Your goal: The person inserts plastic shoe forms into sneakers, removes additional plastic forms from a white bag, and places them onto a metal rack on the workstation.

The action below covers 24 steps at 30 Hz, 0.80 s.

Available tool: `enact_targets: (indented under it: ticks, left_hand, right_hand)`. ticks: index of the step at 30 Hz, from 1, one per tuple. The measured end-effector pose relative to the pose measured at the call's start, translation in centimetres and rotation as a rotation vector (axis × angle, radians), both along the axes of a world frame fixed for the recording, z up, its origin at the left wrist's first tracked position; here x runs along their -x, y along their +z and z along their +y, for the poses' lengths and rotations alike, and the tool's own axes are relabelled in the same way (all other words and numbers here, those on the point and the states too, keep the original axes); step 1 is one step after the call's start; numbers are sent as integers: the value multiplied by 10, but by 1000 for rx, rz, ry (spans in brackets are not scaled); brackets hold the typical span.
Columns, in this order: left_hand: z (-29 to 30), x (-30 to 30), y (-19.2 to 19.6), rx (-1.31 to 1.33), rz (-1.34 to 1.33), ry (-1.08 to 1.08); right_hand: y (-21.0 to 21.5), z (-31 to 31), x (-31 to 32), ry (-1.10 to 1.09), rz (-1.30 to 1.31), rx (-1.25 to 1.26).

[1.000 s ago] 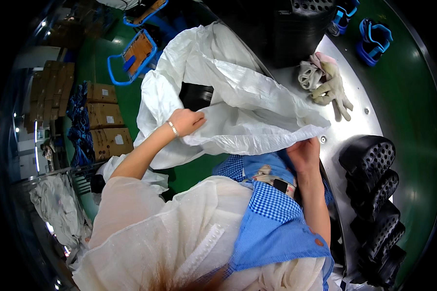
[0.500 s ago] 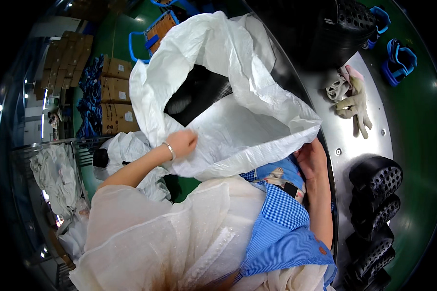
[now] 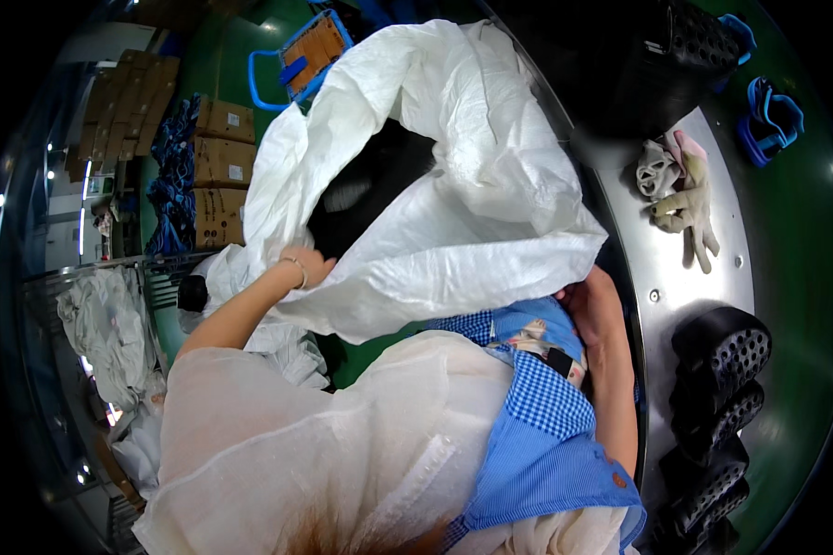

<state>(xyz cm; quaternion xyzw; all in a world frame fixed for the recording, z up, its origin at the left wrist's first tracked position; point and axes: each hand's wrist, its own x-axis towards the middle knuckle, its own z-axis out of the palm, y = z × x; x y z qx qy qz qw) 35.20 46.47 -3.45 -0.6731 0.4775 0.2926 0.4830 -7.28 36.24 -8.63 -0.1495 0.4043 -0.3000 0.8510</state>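
A large white woven plastic sack [image 3: 504, 148] gapes in front of me, its rim rumpled and partly folded over. Down inside its dark mouth are black things [image 3: 366, 190], too dim to make out fully. My left hand [image 3: 307, 266], with a bracelet at the wrist, is closed on the near left part of the sack's rim. At the near right corner of the sack my right hand [image 3: 594, 301] is curled against the rim, gripping it from below; the sack hides some of its fingertips.
Along my right runs a metal table [image 3: 657, 296] bearing work gloves [image 3: 685, 203], a row of black clogs [image 3: 722, 347] and a black stack [image 3: 657, 65]. Blue straps [image 3: 770, 120] lie beyond. Cardboard boxes [image 3: 222, 166], a blue-framed cart [image 3: 315, 60] and white sacks [image 3: 111, 333] stand left.
My left hand has moved left and slightly down, drawing the near rim along with it. The sack's right side has slumped inward, narrowing its mouth. My right hand stays at the right corner.
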Motion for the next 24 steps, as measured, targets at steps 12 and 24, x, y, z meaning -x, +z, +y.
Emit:
enact_targets:
  ticks: [12, 24]
  left_hand:
    - [63, -4, -41, 681, 49, 448]
    - [0, -41, -86, 1067, -169, 283]
  right_hand:
    - [8, 4, -3, 129, 160, 20]
    - [1, 5, -4, 107, 178, 39]
